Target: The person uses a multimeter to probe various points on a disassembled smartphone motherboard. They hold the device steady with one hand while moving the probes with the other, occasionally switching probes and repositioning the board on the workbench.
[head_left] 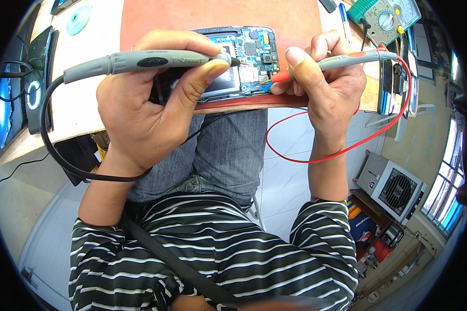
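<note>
My left hand pinches a grey multimeter probe with a black tip between thumb and fingers. Its point reaches over the blue circuit board of an opened phone. In my right hand is a second grey probe, with a red-orange tip; that tip is at the board's lower right part. Whether either point touches metal is too small to tell. The phone's dark battery lies left of the board, partly behind my left hand. A red lead loops from the right probe, and a black lead from the left one.
Under the phone is a reddish-brown mat on a wooden table. A green analog multimeter sits at the far right, near a blue pen. Phone parts lie at the left. An air cooler stands on the right.
</note>
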`<action>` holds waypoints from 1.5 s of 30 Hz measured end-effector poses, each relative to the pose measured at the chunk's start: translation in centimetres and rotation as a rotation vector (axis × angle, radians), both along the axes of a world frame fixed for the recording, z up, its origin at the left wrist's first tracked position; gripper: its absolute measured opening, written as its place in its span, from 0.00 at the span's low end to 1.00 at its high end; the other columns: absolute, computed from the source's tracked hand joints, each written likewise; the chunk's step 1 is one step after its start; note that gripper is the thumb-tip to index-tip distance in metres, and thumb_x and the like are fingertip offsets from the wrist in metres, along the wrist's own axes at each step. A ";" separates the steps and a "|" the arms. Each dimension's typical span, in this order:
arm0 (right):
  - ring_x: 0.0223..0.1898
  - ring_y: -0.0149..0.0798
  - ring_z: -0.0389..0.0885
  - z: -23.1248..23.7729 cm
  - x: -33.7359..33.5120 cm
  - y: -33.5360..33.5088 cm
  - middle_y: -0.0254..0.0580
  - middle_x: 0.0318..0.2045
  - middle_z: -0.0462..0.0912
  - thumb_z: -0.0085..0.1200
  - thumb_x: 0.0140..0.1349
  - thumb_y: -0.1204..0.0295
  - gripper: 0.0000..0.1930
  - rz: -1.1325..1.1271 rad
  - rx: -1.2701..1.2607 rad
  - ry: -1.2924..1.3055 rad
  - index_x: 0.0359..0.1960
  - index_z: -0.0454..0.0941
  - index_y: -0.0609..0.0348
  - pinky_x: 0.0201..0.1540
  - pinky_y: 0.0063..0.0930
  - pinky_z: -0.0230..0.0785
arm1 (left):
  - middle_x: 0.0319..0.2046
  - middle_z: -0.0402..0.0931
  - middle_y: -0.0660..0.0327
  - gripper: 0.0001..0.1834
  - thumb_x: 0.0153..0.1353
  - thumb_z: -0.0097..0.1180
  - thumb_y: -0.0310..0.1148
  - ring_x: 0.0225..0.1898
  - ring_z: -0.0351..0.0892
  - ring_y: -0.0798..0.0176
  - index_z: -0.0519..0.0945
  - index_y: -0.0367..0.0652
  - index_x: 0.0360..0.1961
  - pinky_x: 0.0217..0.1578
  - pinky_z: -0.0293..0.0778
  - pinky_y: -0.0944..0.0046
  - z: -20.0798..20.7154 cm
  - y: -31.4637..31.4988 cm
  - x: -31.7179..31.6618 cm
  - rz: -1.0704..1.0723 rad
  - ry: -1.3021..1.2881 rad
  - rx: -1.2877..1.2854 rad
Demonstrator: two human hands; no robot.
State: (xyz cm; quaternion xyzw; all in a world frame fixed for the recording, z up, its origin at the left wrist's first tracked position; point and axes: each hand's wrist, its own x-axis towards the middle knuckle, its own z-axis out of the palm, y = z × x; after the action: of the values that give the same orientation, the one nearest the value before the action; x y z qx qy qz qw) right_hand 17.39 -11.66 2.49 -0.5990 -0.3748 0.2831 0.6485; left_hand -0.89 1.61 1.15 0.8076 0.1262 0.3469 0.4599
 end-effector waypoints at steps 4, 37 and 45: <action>0.21 0.26 0.81 0.0 0.0 0.0 0.34 0.21 0.75 0.60 0.59 0.79 0.12 0.000 0.024 0.018 0.29 0.65 0.61 0.20 0.14 0.76 | 0.41 0.79 0.53 0.12 0.59 0.61 0.21 0.43 0.79 0.64 0.77 0.30 0.44 0.46 0.75 0.70 0.0 0.0 0.0 0.003 0.011 -0.007; 0.21 0.21 0.79 0.9 -0.2 -0.1 0.31 0.20 0.76 0.59 0.60 0.76 0.12 -0.017 -0.131 0.025 0.28 0.65 0.58 0.20 0.11 0.68 | 0.37 0.80 0.54 0.10 0.57 0.64 0.23 0.40 0.80 0.63 0.79 0.34 0.39 0.42 0.75 0.67 0.4 -0.7 0.5 0.075 -0.051 -0.153; 0.19 0.26 0.80 0.6 -0.3 0.0 0.32 0.18 0.75 0.59 0.59 0.79 0.13 -0.039 -0.119 0.054 0.28 0.65 0.57 0.19 0.16 0.73 | 0.35 0.81 0.56 0.09 0.55 0.65 0.22 0.36 0.81 0.66 0.80 0.35 0.37 0.37 0.75 0.70 0.2 -0.6 0.8 0.086 -0.082 -0.139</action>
State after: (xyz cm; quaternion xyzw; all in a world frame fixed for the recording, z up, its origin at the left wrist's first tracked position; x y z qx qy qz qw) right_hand 17.12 -11.68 3.10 -0.6358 -0.3281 0.3084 0.6268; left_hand -0.09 1.00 1.31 0.7529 0.1654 0.3893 0.5042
